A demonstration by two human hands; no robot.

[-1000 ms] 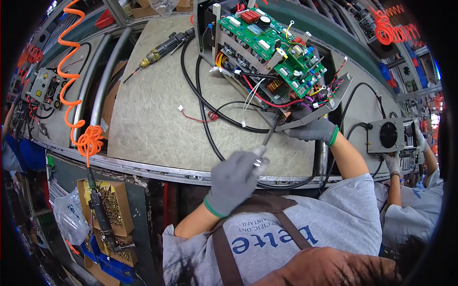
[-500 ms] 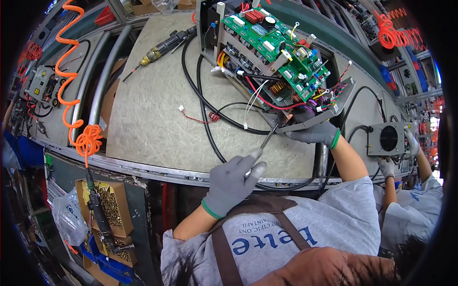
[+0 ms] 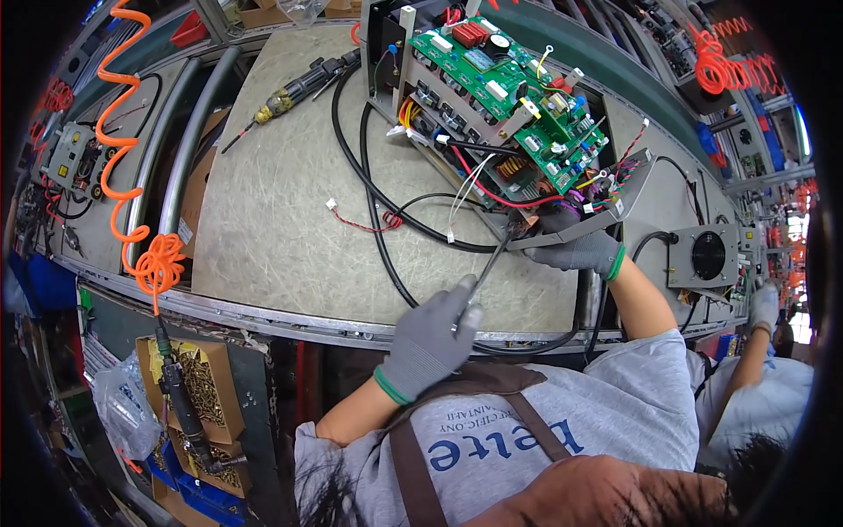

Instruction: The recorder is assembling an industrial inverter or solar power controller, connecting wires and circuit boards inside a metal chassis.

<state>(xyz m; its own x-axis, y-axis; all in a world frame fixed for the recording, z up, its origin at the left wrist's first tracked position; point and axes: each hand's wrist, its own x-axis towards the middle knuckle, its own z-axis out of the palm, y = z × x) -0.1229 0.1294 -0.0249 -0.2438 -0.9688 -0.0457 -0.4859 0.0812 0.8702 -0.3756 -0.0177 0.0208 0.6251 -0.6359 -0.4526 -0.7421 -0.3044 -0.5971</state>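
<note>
My left hand point(image 3: 432, 332), in a grey glove with a green cuff, is closed around a slim metal rod-like tool point(image 3: 488, 274). Its far tip meets a copper-coloured part at the lower corner of an opened electronic unit; the tip's exact shape is too small to tell. My right hand point(image 3: 580, 250), gloved alike, grips the unit's grey metal end panel point(image 3: 597, 220) from below, its fingertips partly hidden behind the panel. Above sits the unit's green circuit board point(image 3: 492, 75), with red, yellow and white wires. A thick black cable point(image 3: 356, 167) loops from the unit across the worktop.
A power screwdriver point(image 3: 294, 92) lies on the metal worktop point(image 3: 272, 202). An orange coiled hose point(image 3: 114, 97) hangs at left, above boxes of screws point(image 3: 206, 386). At right, a grey fan unit point(image 3: 702, 255) stands near a co-worker's gloved hand point(image 3: 764, 307).
My left hand has shifted slightly, with the tool still at the same corner. My right hand stays on the panel. The co-worker's hands have moved off the fan unit.
</note>
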